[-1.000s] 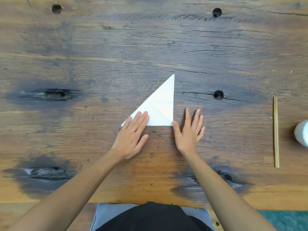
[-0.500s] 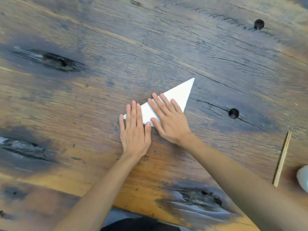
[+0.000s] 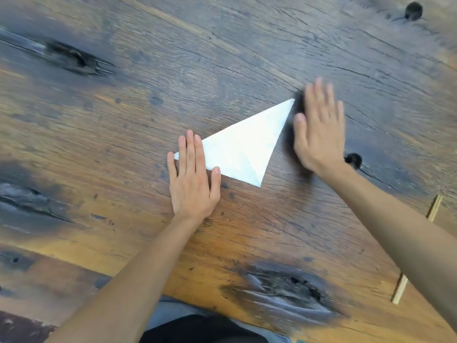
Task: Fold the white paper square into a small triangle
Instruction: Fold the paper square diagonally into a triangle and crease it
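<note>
The white paper lies flat on the wooden table, folded into a triangle with one tip pointing up and right. My left hand rests flat with its fingers pressing down the paper's left tip, fingers together. My right hand is blurred, flat and open, just right of the paper's upper tip, off the paper and holding nothing.
A thin wooden stick lies at the right, partly hidden by my right forearm. Dark knot holes mark the table, one beside my right wrist. The table's near edge runs along the bottom, above my lap.
My right hand has slid off the paper to the right, past its upper tip. The left hand stays on the left tip. The view has tilted further.
</note>
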Demonstrator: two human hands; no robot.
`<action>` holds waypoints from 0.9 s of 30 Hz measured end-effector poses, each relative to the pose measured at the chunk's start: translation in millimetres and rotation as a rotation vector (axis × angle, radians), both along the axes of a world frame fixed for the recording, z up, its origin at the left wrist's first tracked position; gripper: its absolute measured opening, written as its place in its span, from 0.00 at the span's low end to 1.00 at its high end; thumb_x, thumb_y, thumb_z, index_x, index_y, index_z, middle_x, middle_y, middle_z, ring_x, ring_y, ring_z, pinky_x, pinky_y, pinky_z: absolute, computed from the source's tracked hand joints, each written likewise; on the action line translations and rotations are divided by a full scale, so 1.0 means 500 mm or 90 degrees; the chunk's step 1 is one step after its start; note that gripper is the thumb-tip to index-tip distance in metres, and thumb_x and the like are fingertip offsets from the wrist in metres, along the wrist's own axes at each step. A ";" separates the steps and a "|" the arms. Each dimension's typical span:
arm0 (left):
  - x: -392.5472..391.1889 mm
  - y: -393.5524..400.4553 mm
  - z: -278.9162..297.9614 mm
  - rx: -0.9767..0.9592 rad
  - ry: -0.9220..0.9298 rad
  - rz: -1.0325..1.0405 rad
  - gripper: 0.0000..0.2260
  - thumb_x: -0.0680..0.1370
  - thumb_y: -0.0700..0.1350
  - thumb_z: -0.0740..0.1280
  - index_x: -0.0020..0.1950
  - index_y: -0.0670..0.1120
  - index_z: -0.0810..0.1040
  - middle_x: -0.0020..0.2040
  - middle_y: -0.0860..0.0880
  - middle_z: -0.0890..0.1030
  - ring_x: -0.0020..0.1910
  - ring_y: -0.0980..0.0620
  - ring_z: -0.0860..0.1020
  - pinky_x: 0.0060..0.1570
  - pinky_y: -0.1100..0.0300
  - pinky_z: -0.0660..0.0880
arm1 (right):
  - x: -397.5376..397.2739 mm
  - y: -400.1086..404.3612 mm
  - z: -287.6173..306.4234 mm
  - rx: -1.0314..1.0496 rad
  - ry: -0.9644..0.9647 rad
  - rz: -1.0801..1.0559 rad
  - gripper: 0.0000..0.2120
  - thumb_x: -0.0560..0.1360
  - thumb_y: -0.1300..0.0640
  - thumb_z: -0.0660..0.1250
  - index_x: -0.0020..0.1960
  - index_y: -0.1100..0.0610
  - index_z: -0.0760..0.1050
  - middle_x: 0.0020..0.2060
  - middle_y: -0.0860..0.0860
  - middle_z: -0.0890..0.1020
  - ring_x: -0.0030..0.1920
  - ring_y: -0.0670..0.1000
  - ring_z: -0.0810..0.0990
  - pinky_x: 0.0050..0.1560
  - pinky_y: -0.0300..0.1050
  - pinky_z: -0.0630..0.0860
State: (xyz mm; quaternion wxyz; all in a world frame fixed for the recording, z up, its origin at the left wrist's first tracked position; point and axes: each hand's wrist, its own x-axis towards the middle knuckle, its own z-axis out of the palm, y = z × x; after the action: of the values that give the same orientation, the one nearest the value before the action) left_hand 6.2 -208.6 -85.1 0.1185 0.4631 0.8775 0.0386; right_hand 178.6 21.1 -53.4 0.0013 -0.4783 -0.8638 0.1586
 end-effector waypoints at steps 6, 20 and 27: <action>0.002 0.001 0.000 0.014 0.011 0.007 0.30 0.84 0.52 0.48 0.84 0.40 0.49 0.85 0.42 0.52 0.85 0.45 0.50 0.82 0.44 0.48 | -0.136 -0.186 -0.017 -0.001 0.044 0.404 0.29 0.86 0.48 0.53 0.84 0.54 0.55 0.84 0.52 0.57 0.84 0.54 0.53 0.83 0.55 0.49; 0.002 -0.001 -0.013 0.031 0.023 0.008 0.31 0.84 0.52 0.51 0.84 0.41 0.48 0.86 0.43 0.50 0.85 0.46 0.47 0.82 0.43 0.50 | -0.069 -0.106 -0.056 0.038 -0.033 0.381 0.33 0.84 0.36 0.49 0.85 0.49 0.54 0.84 0.48 0.56 0.84 0.52 0.53 0.83 0.56 0.52; 0.000 0.000 -0.013 0.021 0.020 0.005 0.31 0.84 0.52 0.50 0.84 0.41 0.48 0.86 0.43 0.50 0.85 0.46 0.47 0.82 0.44 0.48 | 0.008 0.006 -0.040 0.028 -0.074 0.282 0.29 0.86 0.42 0.48 0.85 0.48 0.52 0.84 0.46 0.56 0.84 0.50 0.52 0.82 0.53 0.50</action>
State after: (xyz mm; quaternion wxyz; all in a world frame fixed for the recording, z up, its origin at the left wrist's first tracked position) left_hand 6.3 -208.7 -91.4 0.0974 0.4621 0.8803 0.0460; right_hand 182.5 24.2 -73.2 -0.0727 -0.2848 -0.9496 0.1084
